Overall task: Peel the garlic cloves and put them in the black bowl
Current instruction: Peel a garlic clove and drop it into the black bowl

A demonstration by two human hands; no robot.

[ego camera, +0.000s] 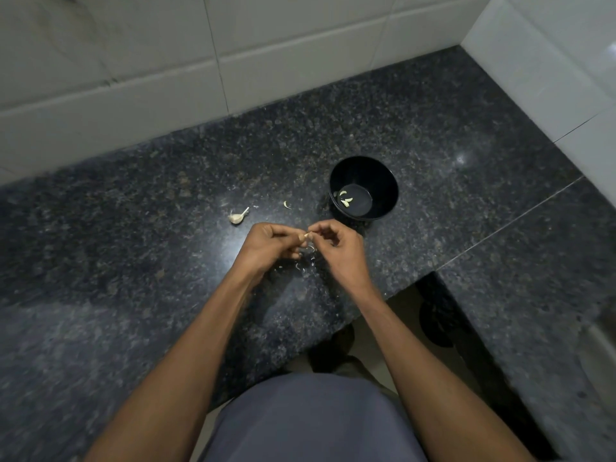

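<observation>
Both hands meet mid-frame above the bench (133, 228), the left hand (270, 243) and right hand (336, 245) pinching one garlic clove (307, 235) between their fingers. The black bowl (383, 175) sits up and right, nearer the right hand.

The tabletop (140, 248) left of the garlic head (237, 217) is bare, as is the stretch behind the bowl (364, 186) up to the wall (133, 61). The bowl's mouth is uncovered. Peel scraps (301, 266) are scattered under the hands, and a loose peel (286, 204) lies between head and bowl.
</observation>
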